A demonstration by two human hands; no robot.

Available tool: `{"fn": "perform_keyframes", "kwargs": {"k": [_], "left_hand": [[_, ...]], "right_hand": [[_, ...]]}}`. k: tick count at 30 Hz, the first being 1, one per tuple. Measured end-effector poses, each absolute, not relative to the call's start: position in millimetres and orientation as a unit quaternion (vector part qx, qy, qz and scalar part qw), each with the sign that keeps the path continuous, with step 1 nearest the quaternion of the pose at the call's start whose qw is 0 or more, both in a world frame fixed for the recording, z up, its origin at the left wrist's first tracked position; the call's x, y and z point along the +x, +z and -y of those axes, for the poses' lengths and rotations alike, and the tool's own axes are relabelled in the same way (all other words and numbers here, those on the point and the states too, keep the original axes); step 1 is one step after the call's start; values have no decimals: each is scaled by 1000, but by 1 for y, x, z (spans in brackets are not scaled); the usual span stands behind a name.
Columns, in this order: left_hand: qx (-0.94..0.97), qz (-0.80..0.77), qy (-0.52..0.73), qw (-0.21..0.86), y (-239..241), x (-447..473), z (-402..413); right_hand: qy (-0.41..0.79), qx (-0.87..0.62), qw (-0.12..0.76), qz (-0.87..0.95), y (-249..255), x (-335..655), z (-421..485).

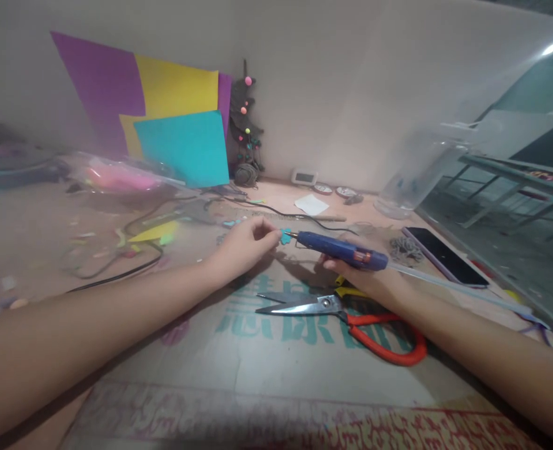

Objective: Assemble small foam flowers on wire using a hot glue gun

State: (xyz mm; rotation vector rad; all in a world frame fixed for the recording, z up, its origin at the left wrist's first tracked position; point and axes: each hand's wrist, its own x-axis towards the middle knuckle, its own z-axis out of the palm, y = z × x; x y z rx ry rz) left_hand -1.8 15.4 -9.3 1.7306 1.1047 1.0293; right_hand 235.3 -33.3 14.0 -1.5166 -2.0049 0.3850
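Between the thumb and fingers of my left hand [255,242] is pinched a small blue cutout [286,235] with a wavy edge. My right hand [360,272] is wrapped round a dark blue glue gun [342,249], its metal tip pointing left at the cutout. Tip and cutout look to be touching or nearly so. A pale glue stick [445,287] runs out of the gun's back end. Below the hands lie open scissors [325,304] with one red handle; the right forearm partly covers them.
Purple, yellow and blue sheets [182,147] lean on the wall, beside a small decorated tree [247,131]. A phone [445,256], grey yarn [405,250] and a clear plastic jar [405,175] stand at right. Black cable [280,212] crosses behind the hands; paper scraps [157,232] lie left.
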Motion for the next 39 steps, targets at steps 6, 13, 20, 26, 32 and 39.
{"fn": "perform_keyframes", "kwargs": {"k": [6,13,20,26,32,39], "left_hand": [[684,-435,409,419,-6,-2,-15],[684,-437,411,415,-3,-3,-14],[676,-462,396,416,-3,-3,-13],[673,-452,404,423,-3,-3,-14],[678,-454,402,416,-1,-2,-12],[679,-459,399,411,0,-3,-10]], "right_hand": [[107,-563,316,756,14,234,34],[110,-546,319,767,12,236,34],[91,-558,312,763,12,236,34],[95,-560,308,763,12,235,34],[92,-564,315,758,9,236,32],[95,-569,297,761,15,232,36]]}}
